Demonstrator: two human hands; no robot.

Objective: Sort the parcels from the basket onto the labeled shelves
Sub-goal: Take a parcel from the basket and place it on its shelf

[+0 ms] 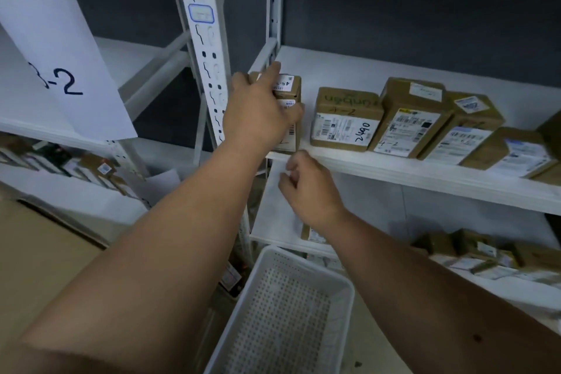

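Observation:
My left hand (258, 109) grips a brown cardboard parcel (291, 88) with white labels, standing at the left end of the white shelf (394, 173). Its fingers wrap the parcel's top and front. My right hand (306, 185) hangs just below the shelf's front edge with fingers loosely curled, holding nothing. A row of brown parcels (346, 118) marked 4-2 lies to the right on the same shelf. The white perforated basket (340, 285) sits below my arms, and no parcel shows inside it.
A white sheet marked "-2" (60, 70) hangs from the left shelf unit. A perforated upright post (206, 48) stands between the units. Lower shelves hold more small parcels (473, 252) at right and others (91, 170) at left. A cardboard surface (36, 252) lies lower left.

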